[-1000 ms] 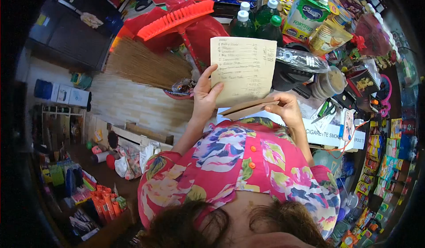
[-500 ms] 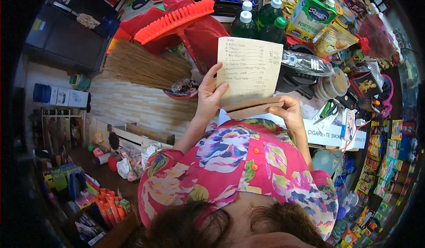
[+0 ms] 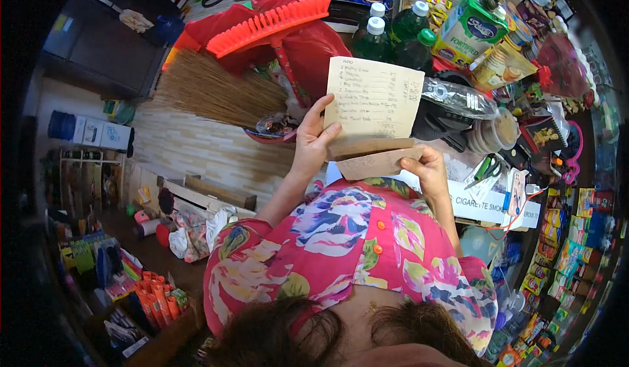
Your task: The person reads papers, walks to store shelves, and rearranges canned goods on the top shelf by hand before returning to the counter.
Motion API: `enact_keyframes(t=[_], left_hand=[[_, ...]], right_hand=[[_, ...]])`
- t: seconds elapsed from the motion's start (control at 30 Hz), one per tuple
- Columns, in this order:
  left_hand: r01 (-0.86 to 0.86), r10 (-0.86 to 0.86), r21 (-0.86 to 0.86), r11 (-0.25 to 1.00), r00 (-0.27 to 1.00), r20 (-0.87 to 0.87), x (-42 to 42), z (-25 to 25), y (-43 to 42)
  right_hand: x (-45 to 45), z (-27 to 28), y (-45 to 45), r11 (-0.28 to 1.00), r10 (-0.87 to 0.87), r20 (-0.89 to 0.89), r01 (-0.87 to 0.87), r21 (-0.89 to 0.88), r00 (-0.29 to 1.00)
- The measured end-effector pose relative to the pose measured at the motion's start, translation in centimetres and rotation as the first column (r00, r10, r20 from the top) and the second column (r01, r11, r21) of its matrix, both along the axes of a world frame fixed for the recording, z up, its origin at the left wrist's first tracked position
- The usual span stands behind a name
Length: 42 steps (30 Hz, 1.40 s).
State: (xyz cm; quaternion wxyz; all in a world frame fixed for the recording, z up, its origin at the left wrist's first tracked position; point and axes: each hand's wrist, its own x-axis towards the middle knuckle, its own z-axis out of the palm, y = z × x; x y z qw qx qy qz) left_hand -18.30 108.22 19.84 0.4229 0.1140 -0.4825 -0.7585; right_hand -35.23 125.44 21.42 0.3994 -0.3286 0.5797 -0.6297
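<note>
A cream sheet of paper (image 3: 373, 98) with a handwritten list and figures stands upright before my chest. My left hand (image 3: 314, 141) pinches its left edge between thumb and fingers. Folded brown cardboard pieces (image 3: 377, 162) overlap the bottom of the sheet, and my right hand (image 3: 427, 169) grips their right end, thumb on the near side. Faint writing shows on the nearer brown piece. Behind the sheet are green bottles (image 3: 375, 39) with white and green caps, and a black item in clear plastic (image 3: 458, 98) lies to its right.
A red broom head (image 3: 268, 25) and a straw broom (image 3: 219, 88) lie at the upper left. On the right are a milk carton (image 3: 473, 31), round plastic tubs (image 3: 491, 131), scissors (image 3: 486, 169) and a phone (image 3: 515, 193). Hanging packets (image 3: 569, 259) line the right side.
The sheet and both hands have shifted slightly right in the view. The brown cardboard has tilted and opened, showing more of its near face and covering the bottom lines of the list.
</note>
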Motion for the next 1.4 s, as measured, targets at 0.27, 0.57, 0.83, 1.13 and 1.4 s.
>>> enact_keyframes(t=[0.27, 0.57, 0.83, 1.13, 1.4], left_hand=[[0.003, -0.003, -0.004, 1.0, 1.0, -0.01, -0.1, 0.4, 0.38], [0.003, 0.0, -0.048, 0.999, 0.999, 0.044, -0.38, 0.47, 0.63], [-0.013, 0.017, -0.063, 0.998, 0.998, 0.054, -0.28, 0.6, 0.6], [-0.035, 0.04, -0.097, 0.995, 0.998, 0.057, 0.05, 0.26, 0.31], [-0.019, 0.028, -0.108, 0.994, 0.996, 0.081, 0.29, 0.96, 0.41]], right_hand=[[0.15, 0.01, 0.33, 1.0, 0.016, -0.001, -0.016, 0.011, 1.0], [0.08, -0.23, 0.74, 1.0, 0.001, -0.006, -0.001, 0.024, 1.0], [-0.24, -0.67, 0.68, 0.999, 0.05, 0.014, -0.049, -0.012, 0.999], [-0.17, -0.82, 0.22, 0.998, 0.061, 0.019, -0.061, 0.002, 0.998], [-0.01, -0.57, 0.09, 0.998, 0.067, 0.048, -0.067, -0.002, 0.997]])
